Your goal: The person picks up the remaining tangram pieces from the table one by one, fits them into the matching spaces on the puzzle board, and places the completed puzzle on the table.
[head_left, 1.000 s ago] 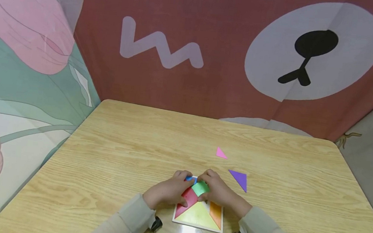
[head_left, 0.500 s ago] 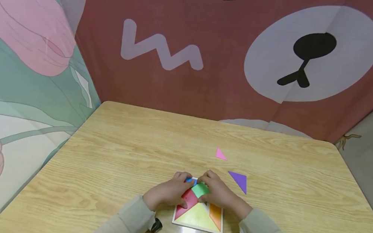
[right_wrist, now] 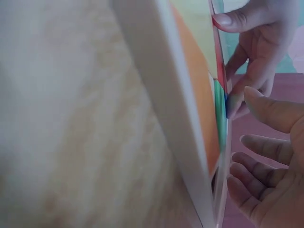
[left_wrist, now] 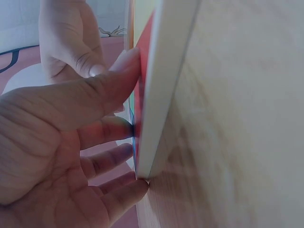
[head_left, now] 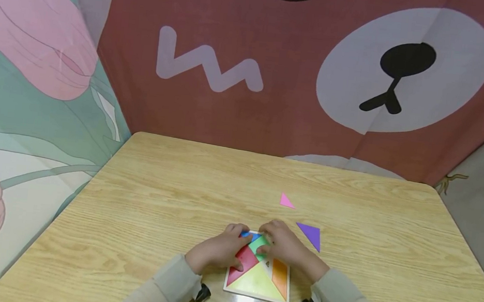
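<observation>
A square tangram tray (head_left: 256,297) lies near the table's front, between both hands. In it are a red piece (head_left: 245,259), a blue piece (head_left: 255,236), a green piece (head_left: 254,245), a yellow triangle (head_left: 257,283) and an orange piece (head_left: 280,278). My left hand (head_left: 220,247) rests along the tray's left side, thumb on the red piece and fingertips at the blue one and the far corner. My right hand (head_left: 284,245) hovers over the green piece; in the right wrist view its fingers (right_wrist: 259,142) are spread and loosely bent, with nothing between them and the thumb.
A pink triangle (head_left: 287,202) and a larger purple triangle (head_left: 311,234) lie on the wooden table (head_left: 169,183) beyond and right of the tray. A bare bit of tray floor shows beside the orange piece. A printed cloth (head_left: 280,116) hangs behind the table.
The right fingers and thumb have eased off the green piece's right side and shifted slightly, uncovering more of the tray. The left hand stays in place.
</observation>
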